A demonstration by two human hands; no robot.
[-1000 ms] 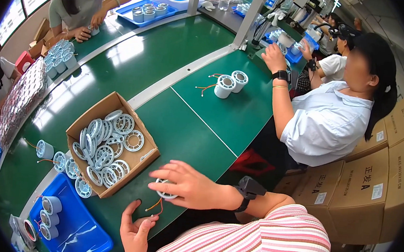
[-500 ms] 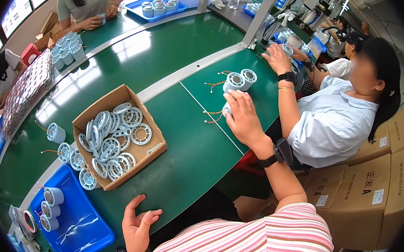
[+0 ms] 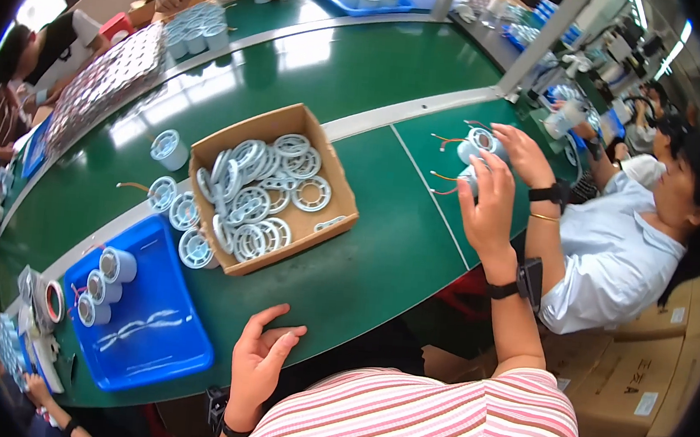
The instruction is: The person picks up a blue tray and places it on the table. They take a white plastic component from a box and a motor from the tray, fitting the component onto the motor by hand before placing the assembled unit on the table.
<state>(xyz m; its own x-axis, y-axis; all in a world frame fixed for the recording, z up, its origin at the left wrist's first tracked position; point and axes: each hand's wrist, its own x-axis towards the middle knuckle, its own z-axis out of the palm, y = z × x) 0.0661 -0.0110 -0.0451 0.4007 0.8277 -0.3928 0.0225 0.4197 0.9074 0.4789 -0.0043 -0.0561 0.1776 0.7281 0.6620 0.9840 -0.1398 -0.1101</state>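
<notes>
At the right, my right hand (image 3: 488,210) has its fingers and thumb around a light-blue cylinder with thin wires (image 3: 467,179), which sits on the green table. Part of that cylinder is hidden behind my fingers. Just beyond it, a co-worker's hand (image 3: 527,155) reaches to another light-blue wired cylinder (image 3: 481,143). My left hand (image 3: 259,356) is at the table's near edge, fingers loosely bent and apart, with nothing in it. Ahead of it stands a cardboard box (image 3: 334,235) holding many light-blue slotted rings (image 3: 249,206).
Several light-blue cylinders (image 3: 169,150) stand left of the box. A blue tray (image 3: 196,355) at the left holds 3 cylinders (image 3: 102,287). A roll of tape (image 3: 54,301) lies beside it. The co-worker (image 3: 615,233) sits close on my right, near stacked cartons (image 3: 636,368).
The view has shifted, so the table's things appear farther right. The co-worker's hand has come down to the cylinders beyond my right hand. My right hand stays at its cylinder.
</notes>
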